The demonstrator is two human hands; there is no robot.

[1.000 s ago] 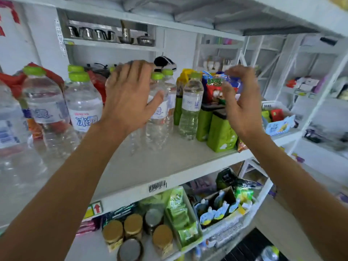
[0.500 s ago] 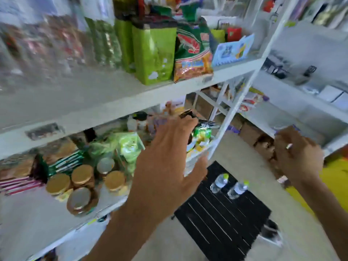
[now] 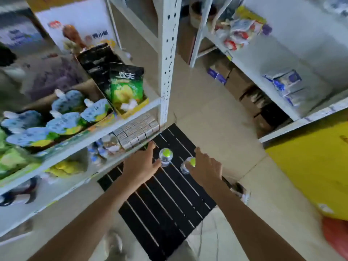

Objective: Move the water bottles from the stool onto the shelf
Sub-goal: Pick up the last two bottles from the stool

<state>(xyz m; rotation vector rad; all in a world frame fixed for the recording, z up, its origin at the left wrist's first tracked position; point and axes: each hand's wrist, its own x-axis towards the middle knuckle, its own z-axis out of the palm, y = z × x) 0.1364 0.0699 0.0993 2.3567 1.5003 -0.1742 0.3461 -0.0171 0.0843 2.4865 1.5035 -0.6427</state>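
Two green-capped water bottles stand upright on a black slatted stool (image 3: 165,200) as both hands close in from above.

The left bottle (image 3: 165,155) sits just beside the spread fingers of the left hand (image 3: 140,166); the right hand (image 3: 206,169), fingers curled, touches the right bottle (image 3: 189,163), though a firm grip cannot be confirmed. A hurried grab could topple either bottle. Half a second ago both hands hovered well above the stool; a second ago they were at the shelf (image 3: 120,125).
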